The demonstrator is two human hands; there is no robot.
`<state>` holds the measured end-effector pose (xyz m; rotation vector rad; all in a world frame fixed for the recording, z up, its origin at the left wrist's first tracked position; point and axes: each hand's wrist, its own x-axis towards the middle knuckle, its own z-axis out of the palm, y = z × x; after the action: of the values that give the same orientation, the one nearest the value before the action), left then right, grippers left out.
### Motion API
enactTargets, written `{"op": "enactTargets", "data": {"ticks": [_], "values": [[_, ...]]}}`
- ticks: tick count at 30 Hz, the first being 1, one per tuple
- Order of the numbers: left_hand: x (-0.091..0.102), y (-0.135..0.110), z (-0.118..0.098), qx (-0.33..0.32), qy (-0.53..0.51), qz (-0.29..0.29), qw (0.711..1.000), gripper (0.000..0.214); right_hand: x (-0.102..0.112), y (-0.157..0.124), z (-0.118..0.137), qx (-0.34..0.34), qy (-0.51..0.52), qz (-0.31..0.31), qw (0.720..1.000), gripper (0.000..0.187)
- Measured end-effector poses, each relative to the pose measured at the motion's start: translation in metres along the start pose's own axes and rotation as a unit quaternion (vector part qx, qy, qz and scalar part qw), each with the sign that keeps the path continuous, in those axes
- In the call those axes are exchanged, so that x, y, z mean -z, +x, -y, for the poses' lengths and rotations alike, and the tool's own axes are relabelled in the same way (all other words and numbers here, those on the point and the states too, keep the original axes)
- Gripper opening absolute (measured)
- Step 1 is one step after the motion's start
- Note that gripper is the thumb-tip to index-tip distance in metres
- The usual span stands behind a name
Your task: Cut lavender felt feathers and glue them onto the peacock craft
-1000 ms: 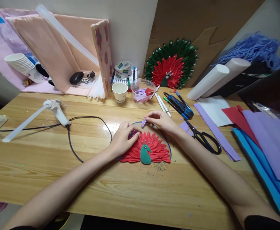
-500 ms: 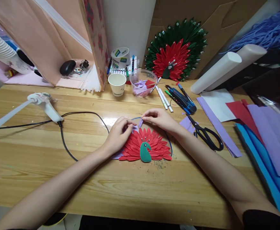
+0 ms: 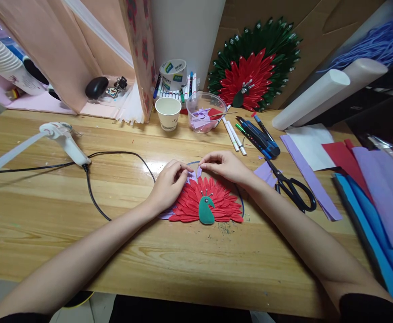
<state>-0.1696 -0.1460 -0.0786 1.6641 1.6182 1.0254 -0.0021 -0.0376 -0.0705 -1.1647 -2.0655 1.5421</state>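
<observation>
A red foam peacock fan [image 3: 216, 204] with a green bird body [image 3: 205, 210] lies on the wooden table [image 3: 149, 251]. My left hand [image 3: 167, 186] rests curled on the fan's upper left edge, fingertips pressing purple petals there. My right hand [image 3: 225, 165] pinches a small purple petal [image 3: 199, 171] at the fan's top edge. The two hands' fingertips nearly meet above the fan.
A glue gun [image 3: 64, 140] with a black cord [image 3: 95, 197] lies at left. Black scissors [image 3: 292, 188], markers [image 3: 257, 134], a paper cup [image 3: 168, 113], a plastic bowl of petals [image 3: 205, 112] and a finished green-and-red peacock [image 3: 252, 76] sit behind. Coloured foam sheets [image 3: 378, 188] are stacked at right.
The camera has tipped down and closer. My left hand has slid up the fan's edge towards my right hand, which still pinches the purple petal.
</observation>
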Motion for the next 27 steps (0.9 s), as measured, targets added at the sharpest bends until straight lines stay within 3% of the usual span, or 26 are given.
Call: {"op": "enactTargets", "data": {"ticks": [8,21,27], "values": [[0.000,0.000,0.000,-0.012,0.002,-0.002,1.000,0.017,-0.006,-0.006,0.007,-0.033,0.012,-0.012,0.999,0.019],[-0.001,-0.001,-0.001,-0.017,0.027,0.007,0.999,0.017,-0.006,-0.013,0.010,-0.025,-0.052,-0.002,0.998,0.012],[-0.001,-0.001,0.000,-0.022,0.032,0.008,0.999,0.017,-0.002,-0.007,0.016,-0.038,-0.046,0.051,0.997,0.010]]}}
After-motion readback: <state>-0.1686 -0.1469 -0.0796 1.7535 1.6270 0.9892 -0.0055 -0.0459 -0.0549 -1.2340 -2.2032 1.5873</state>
